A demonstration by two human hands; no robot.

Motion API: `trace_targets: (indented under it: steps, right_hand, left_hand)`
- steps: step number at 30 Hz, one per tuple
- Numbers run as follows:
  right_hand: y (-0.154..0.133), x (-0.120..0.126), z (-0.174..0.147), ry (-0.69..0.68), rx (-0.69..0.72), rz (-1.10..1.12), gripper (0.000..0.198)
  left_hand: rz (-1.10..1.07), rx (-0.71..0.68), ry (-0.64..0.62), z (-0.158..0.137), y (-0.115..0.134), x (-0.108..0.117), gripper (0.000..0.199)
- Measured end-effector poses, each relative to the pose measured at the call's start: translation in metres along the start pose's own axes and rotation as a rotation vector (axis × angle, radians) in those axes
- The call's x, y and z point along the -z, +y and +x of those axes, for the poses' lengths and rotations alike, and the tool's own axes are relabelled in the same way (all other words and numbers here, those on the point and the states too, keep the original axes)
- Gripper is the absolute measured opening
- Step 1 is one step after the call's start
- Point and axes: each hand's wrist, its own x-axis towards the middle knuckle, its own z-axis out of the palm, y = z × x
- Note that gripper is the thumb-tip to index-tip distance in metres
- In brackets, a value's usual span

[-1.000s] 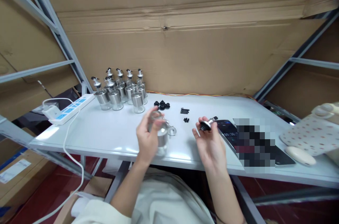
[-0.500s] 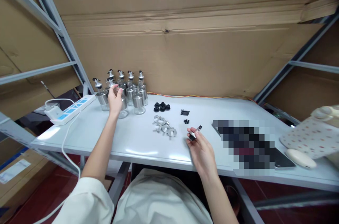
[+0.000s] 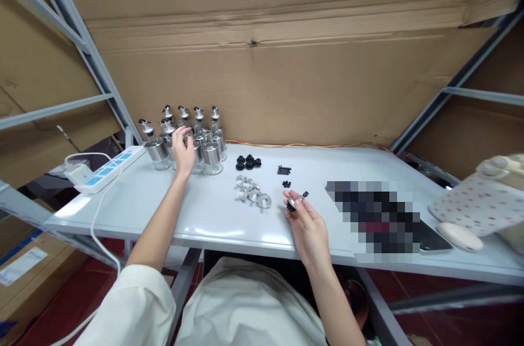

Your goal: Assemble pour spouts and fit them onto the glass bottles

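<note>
My left hand [image 3: 183, 152] is among the bottles at the left, fingers curved and apart, with nothing visible between them. Just right of it stand glass bottles with steel sleeves, among them a front bottle [image 3: 212, 158] without a spout. A bottle with a pour spout [image 3: 156, 152] stands to its left, and several more spouted bottles are behind. Above the table's front part, my right hand [image 3: 308, 228] pinches a silver and black pour spout [image 3: 291, 203]. Left of it lie several silver ring-shaped parts [image 3: 254, 195]. Small black pieces [image 3: 286, 184] lie beyond that hand.
Black round stoppers [image 3: 248, 162] and thin black parts [image 3: 284, 170] lie mid-table. A white power strip [image 3: 110, 168] with a cable sits at the left edge. At the right are a blurred dark flat object [image 3: 374, 218], a cream oval item [image 3: 460, 236] and a dotted container [image 3: 477, 204].
My left hand has shifted slightly right and its fingers have spread; the front bottle beside it now shows farther right. My right hand still holds the pour spout, turned a little.
</note>
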Motion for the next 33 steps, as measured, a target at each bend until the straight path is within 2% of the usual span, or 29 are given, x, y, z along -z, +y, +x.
trace_targets:
  steps: [3,5,8,10,12,14,17,20,23,27,33]
  right_hand:
    - [0.004,0.0,0.0,0.013,0.053,-0.063,0.037]
    - [0.006,0.001,0.0,0.005,0.123,-0.158,0.035]
    - [0.007,0.002,-0.004,-0.063,0.292,-0.35,0.029]
    - [0.007,0.001,-0.009,-0.103,0.42,-0.46,0.024]
    - [0.007,0.001,-0.015,-0.122,0.529,-0.551,0.019]
    - [0.009,0.001,-0.02,-0.147,0.632,-0.633,0.017]
    - [0.012,0.003,-0.026,-0.207,0.799,-0.74,0.024]
    - [0.015,0.007,-0.031,-0.268,0.888,-0.814,0.034]
    - [0.016,0.013,-0.033,-0.257,0.875,-0.805,0.035]
    - [0.017,0.019,-0.031,-0.14,0.829,-0.734,0.033]
    - [0.008,0.021,-0.025,-0.202,0.874,-0.756,0.025]
  left_hand:
    - [-0.064,-0.006,0.079,-0.017,0.039,0.014,0.021]
    - [-0.242,0.053,-0.055,-0.044,0.072,0.021,0.017]
    - [-0.441,0.246,-0.451,-0.105,0.117,0.02,0.022]
    - [-0.502,0.405,-0.62,-0.148,0.137,0.011,0.031]
    - [-0.586,0.5,-0.634,-0.18,0.147,0.0,0.022]
    - [-0.665,0.514,-0.619,-0.197,0.148,-0.008,0.021]
    - [-0.717,0.486,-0.612,-0.199,0.144,-0.011,0.021]
    - [-0.682,0.472,-0.61,-0.196,0.142,-0.009,0.023]
    - [-0.723,0.483,-0.618,-0.197,0.145,-0.008,0.024]
    - [-0.882,0.572,-0.687,-0.199,0.151,-0.009,0.026]
    - [-0.861,0.622,-0.828,-0.194,0.148,-0.015,0.03]
